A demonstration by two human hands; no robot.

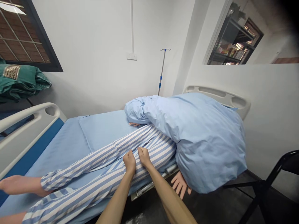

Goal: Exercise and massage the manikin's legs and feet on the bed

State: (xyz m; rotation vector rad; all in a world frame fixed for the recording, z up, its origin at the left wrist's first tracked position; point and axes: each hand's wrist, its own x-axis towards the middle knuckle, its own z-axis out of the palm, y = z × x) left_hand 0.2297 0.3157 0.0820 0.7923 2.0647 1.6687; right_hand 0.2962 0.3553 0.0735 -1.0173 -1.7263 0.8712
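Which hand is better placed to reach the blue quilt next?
Probably the right: the right hand is nearer the blue quilt. The left hand is farther away; both are closed at the striped trousers.

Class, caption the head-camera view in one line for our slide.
Left hand and right hand, both in fists at striped trousers on a bed, a blue quilt heaped toward the headboard.

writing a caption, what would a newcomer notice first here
A bulging blue quilt dominates the right end of the hospital bed. Striped pajama trousers extend leftward from beneath it, the left hand and right hand closed at the nearer thigh. The lying figure's hand hangs beside the bed.
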